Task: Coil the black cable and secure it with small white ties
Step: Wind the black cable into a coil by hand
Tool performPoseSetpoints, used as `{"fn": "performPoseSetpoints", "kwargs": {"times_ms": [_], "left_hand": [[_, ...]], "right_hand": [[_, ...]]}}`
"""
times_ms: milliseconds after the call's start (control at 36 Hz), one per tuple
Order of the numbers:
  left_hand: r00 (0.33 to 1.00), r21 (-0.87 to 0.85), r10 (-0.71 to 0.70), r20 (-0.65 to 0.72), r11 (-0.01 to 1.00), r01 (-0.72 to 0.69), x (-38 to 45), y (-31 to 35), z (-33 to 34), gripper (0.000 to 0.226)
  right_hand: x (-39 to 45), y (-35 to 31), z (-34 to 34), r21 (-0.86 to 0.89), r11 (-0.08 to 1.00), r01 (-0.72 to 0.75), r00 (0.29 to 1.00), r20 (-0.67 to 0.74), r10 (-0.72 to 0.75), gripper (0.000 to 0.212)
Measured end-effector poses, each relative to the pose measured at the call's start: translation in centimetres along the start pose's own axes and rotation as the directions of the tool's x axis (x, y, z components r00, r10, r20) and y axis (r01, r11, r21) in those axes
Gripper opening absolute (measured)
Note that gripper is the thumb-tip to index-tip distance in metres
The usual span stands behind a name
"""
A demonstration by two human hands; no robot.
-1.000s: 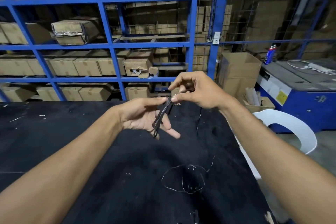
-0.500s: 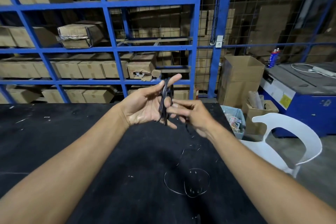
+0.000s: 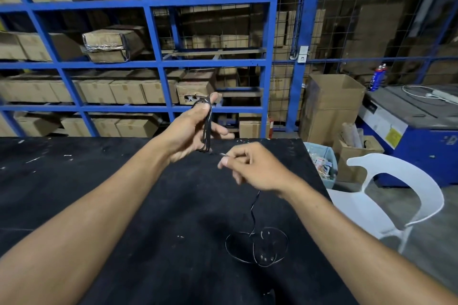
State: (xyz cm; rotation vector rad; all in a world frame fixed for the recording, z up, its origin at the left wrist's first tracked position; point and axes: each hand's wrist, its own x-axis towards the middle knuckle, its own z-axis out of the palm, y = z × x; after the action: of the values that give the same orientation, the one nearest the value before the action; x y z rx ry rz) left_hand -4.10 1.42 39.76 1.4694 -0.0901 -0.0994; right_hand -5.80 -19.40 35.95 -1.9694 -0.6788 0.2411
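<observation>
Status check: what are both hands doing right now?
Left hand grips coiled black cable. Right hand pinches the loose run. Slack loops on black table. Nothing blocking.

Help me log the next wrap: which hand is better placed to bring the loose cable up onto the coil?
Right. The right hand already pinches the free run of the black cable trailing to the table, while the left hand is occupied gripping the coil.

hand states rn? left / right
Left hand: holding the coiled bundle of black cable, fingers partly extended.
Right hand: fingers curled, pinching the loose run of the same cable near its thumb.
</observation>
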Motion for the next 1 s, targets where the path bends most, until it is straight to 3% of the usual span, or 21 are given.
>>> {"fn": "performPoseSetpoints", "kwargs": {"times_ms": [111,222,333,417,556,722,889,1000], "left_hand": [[0.993,0.170,-0.097,0.068,0.982,0.085,-0.8,-1.0,-0.1,0.042],[0.945,0.203,-0.237,0.224,0.960,0.192,-1.6,-0.9,0.4,0.048],[0.857,0.146,-0.347,0.380,0.938,0.315,-2.0,-0.7,0.6,0.072],[0.790,0.108,-0.340,0.509,0.937,0.333,-2.2,-0.6,0.7,0.062],[0.790,0.065,-0.296,0.537,0.948,0.311,-2.7,-0.5,1.2,0.054],[0.772,0.131,-0.324,0.547,0.944,0.304,-2.3,-0.6,1.7,0.049],[0.713,-0.020,-0.238,0.660,0.943,0.333,-1.7,-1.2,2.2,0.052],[0.748,-0.133,-0.140,0.649,0.947,0.293,-1.2,-1.2,3.1,0.051]], "right_hand": [[0.8,-2.2,-2.8,-0.128,0.984,0.121,0.993,0.020,-0.120,0.019],[2.1,-3.5,-5.1,-0.251,0.939,0.236,0.970,0.002,-0.243,0.005],[2.8,-3.7,-6.9,-0.126,0.934,0.335,0.941,-0.009,-0.339,0.009],[3.1,-3.0,-8.1,0.007,0.935,0.355,0.935,-0.014,-0.355,0.015],[3.7,-1.3,-8.9,0.068,0.936,0.345,0.938,-0.054,-0.342,0.018],[3.5,1.1,-8.7,0.151,0.954,0.258,0.960,-0.156,-0.234,0.013],[3.0,3.0,-6.7,0.381,0.912,0.151,0.976,-0.205,-0.076,0.015],[2.2,4.5,-3.0,0.513,0.857,0.060,0.983,-0.179,0.039,0.021]]}}
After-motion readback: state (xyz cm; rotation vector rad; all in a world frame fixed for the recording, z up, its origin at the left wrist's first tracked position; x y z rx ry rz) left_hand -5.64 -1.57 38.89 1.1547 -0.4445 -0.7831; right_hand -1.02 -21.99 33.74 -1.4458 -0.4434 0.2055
